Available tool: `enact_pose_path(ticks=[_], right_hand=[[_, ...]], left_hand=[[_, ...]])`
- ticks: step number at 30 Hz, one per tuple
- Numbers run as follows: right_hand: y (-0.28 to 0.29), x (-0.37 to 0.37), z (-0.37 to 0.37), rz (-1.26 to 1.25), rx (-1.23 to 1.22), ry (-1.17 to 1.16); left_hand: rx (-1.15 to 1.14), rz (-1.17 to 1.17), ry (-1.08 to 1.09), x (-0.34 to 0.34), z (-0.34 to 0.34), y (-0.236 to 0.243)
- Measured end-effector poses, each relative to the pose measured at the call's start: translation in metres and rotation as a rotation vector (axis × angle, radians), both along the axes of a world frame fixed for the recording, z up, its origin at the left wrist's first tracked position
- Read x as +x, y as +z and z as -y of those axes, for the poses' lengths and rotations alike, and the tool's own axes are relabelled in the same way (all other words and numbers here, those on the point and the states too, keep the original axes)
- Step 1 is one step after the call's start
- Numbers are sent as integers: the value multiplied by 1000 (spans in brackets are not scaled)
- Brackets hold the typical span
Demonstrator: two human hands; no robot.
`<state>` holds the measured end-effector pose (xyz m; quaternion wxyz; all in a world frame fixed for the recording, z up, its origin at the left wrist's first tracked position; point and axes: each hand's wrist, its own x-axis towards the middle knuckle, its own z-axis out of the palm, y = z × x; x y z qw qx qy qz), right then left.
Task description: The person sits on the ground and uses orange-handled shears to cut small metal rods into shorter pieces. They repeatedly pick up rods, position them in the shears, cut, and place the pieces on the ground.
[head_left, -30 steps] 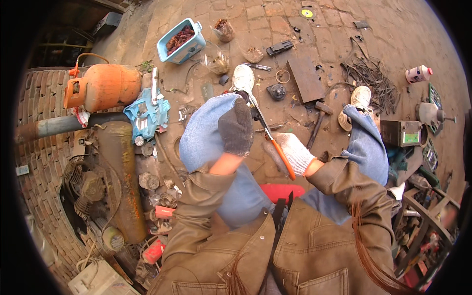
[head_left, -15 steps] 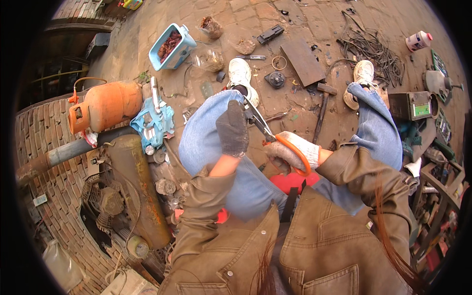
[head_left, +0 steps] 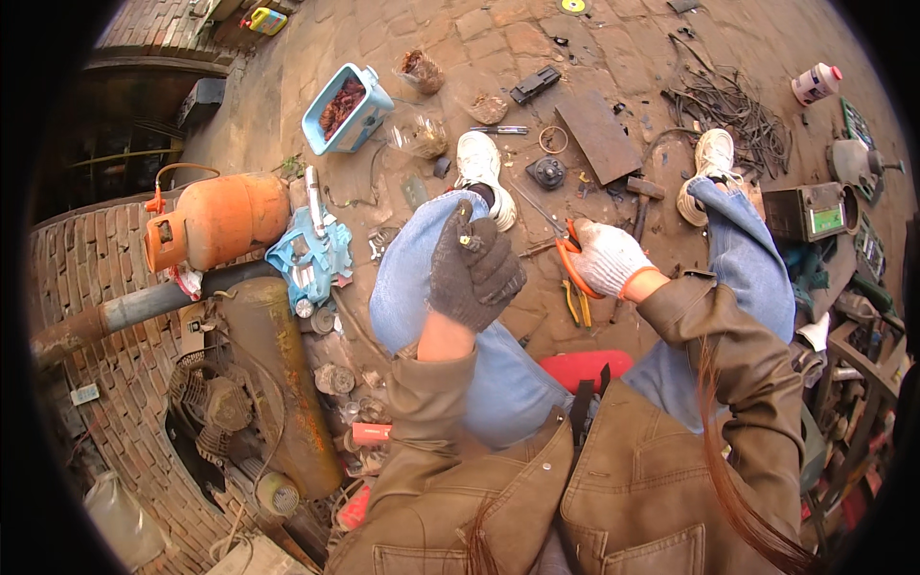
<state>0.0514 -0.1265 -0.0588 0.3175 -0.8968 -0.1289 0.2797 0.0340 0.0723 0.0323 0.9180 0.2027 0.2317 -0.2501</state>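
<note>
My left hand (head_left: 474, 268), in a dark grey glove, is closed above my left knee. Between its thumb and fingers shows a small dark piece with a yellowish tip (head_left: 468, 241); its exact kind is too small to make out. My right hand (head_left: 609, 259), in a white knit glove with an orange cuff, grips orange-handled scissors (head_left: 567, 261). Their blades point away and to the left, low over the ground and apart from my left hand. Yellow-handled pliers (head_left: 578, 303) lie just below the scissors. A hammer (head_left: 644, 196) rests beyond my right hand, its handle partly hidden.
A flat metal plate (head_left: 599, 137), a round black part (head_left: 546, 172) and a ring (head_left: 553, 140) lie between my shoes. A blue bin (head_left: 347, 110) and an orange gas cylinder (head_left: 220, 222) stand left. Tangled cable (head_left: 738, 115) and a metal box (head_left: 805, 213) are right.
My right hand has drawn the scissors away from my left hand and lowered them toward the ground. My left hand has turned, its fingers now curled toward me. The yellow-handled pliers have come into sight.
</note>
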Motion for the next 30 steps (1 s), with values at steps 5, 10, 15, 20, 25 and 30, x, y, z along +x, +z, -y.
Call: enact_pose_path(ticks=[5, 10, 15, 20, 25, 30], right_hand=[[-77, -10, 14, 69, -209, 168], [-104, -21, 14, 237, -235, 305], [-17, 12, 8, 176, 335, -8], [78, -3, 37, -780, 894, -485], [112, -70, 42, -514, 1241, -414], [132, -122, 61, -44, 1036, -247]], left_hand=[[-102, 71, -3, -5, 0, -1], [37, 184, -43, -4, 1, -7], [926, -30, 128, -5, 24, -14], [1616, 921, 34, -15, 40, -11], [1574, 1316, 45, -41, 66, 5], [1338, 1347, 63, -79, 95, 36]])
